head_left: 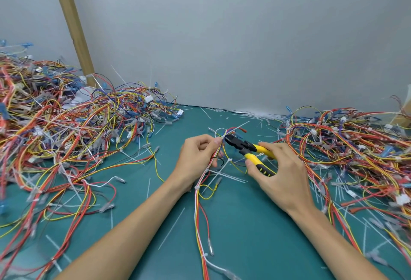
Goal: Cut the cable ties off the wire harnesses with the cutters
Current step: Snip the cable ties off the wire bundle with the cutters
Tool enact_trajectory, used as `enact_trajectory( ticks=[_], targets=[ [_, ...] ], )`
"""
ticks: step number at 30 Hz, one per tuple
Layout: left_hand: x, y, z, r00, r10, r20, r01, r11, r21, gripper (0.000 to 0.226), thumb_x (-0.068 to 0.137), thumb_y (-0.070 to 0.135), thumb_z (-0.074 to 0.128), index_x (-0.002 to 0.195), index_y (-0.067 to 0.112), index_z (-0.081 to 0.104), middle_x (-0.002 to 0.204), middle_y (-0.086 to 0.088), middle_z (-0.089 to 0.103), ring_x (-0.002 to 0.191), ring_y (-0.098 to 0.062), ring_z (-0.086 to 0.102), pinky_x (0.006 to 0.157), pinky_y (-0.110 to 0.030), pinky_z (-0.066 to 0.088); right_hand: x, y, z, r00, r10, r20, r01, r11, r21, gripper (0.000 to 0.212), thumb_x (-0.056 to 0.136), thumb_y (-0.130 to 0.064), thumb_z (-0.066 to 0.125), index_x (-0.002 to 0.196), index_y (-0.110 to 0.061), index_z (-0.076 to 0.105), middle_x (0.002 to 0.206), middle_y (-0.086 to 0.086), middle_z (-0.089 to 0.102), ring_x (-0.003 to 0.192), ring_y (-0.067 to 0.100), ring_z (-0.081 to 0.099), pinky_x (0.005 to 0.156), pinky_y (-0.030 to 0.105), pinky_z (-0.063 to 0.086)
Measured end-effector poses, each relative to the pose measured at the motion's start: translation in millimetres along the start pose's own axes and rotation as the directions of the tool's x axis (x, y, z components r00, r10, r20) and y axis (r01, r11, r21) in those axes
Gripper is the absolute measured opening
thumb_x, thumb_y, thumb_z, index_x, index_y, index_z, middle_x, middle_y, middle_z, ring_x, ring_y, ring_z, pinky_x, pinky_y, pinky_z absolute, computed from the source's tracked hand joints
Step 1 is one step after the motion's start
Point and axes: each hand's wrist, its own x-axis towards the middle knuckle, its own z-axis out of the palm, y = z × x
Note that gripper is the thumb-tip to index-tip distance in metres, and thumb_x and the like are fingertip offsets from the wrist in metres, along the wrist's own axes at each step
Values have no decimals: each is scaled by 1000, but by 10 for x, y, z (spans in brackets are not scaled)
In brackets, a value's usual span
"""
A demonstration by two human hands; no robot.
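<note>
Wire harness [196, 204], judged limp and light, is pinched near its top by the left hand [195, 157] above the green mat [240, 224]. Yellow-handled cutters [246, 148] are gripped by the right hand [282, 168], nose set at a white cable tie [222, 138]. A hold just beside the tie is judged steadiest. Tangled piles [66, 128] are heaped behind.

Green table [240, 224]: wire harness piles [66, 128], cut ties [171, 228].

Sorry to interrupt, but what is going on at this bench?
A person's left hand pinches a wire harness over the green mat, while the right hand grips yellow-handled cutters, their nose at the held bundle. Harness piles lie on both sides; cut ties litter the mat.
</note>
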Motion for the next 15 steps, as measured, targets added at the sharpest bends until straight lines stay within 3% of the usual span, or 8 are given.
enact_trajectory(
  ticks=[7,10,15],
  targets=[
    [9,-35,1,999,40,26,-42,996,76,26,97,19,58,74,10,64,59,4,65,40,-9,46,45,-18,38,7,-10,-11,1000,-11,2,11,1000,-2,42,77,-38,77,114,-21,66,100,-9,58,90,13,59,81,30,48],
    [-17,-23,6,995,82,53,-90,981,171,26,96,19,59,71,12,63,59,3,66,39,-11,47,48,-19,40,-6,-19,-13,1000,-8,9,8,1000,-4,43,76,-46,69,113,-23,65,100,-10,57,89,12,59,79,30,48],
    [-44,-14,28,990,139,33,-143,956,256,26,95,18,60,71,8,62,58,3,66,38,-11,48,46,-19,42,-11,-27,-14,997,0,79,3,999,-32,36,80,-43,72,110,-29,60,97,-13,57,87,11,59,72,32,49]
  ],
)
